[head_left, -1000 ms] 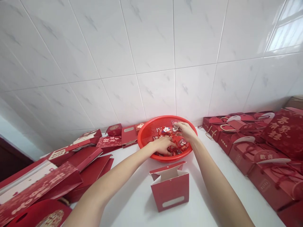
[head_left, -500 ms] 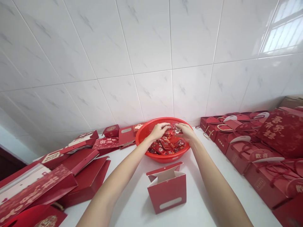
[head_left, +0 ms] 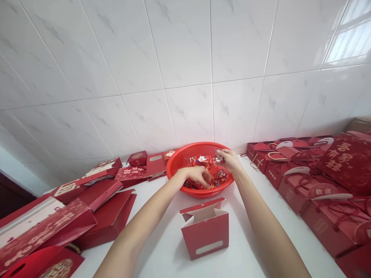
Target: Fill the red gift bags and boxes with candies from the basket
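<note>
A red plastic basket (head_left: 188, 148) holds several wrapped candies (head_left: 220, 176). My left hand (head_left: 198, 175) reaches down into it, its fingers curled among the wrappers; whatever lies under the fingertips is hidden. At the basket's right rim my right hand (head_left: 229, 159) pinches a small wrapped candy (head_left: 219, 156) in clear and dark red film. Between my forearms an open red gift box (head_left: 206, 234) stands upright on the white table, its top flaps apart and its inside pale.
Rows of closed red gift boxes with rope handles (head_left: 292, 185) line the right side. Flattened and part-folded red boxes (head_left: 104, 216) pile up at the left, and small red boxes (head_left: 137, 158) sit along the tiled wall (head_left: 188, 112) behind.
My left hand has moved down and nearer, from the basket's middle to the candies at its front. My right hand stays near the right rim with the candy.
</note>
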The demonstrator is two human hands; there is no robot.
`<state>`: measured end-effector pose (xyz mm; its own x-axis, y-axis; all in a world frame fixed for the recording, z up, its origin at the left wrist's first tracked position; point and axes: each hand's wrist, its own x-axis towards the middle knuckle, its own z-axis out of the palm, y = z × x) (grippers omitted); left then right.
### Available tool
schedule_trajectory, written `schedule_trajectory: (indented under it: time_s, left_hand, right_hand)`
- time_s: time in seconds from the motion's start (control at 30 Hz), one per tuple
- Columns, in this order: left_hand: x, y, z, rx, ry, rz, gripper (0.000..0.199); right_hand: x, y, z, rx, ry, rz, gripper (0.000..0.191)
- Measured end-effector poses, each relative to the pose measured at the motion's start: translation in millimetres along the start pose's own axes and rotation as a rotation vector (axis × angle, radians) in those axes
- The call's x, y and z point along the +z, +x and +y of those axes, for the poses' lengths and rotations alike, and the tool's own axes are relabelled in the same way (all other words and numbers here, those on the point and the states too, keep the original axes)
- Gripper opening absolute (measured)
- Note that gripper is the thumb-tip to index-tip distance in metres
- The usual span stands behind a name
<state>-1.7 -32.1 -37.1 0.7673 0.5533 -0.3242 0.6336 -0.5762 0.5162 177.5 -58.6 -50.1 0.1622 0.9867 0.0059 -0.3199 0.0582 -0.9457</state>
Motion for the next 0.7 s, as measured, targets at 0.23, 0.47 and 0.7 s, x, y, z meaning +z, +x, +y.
schedule_trajectory:
  time_s: [0.23, 0.47, 0.7]
  left_hand:
    - [8.8, 1, 7, -0.2, 0.27, -0.056, 0.058]
    - [6.4, -2, -4, -0.168, 0.142, 0.047, 0.015]
    - [-2.8, -2, -21, -0.076, -0.203, 0.384, 0.021]
  right_hand:
    - [0, -2, 0, 0.031, -0.037, 0.0, 0.025]
    - [3, -6, -1, 0.005, -0.055, -0.025, 0.021]
    - [8, -12, -5, 0.023, -0.092, -0.03, 0.019]
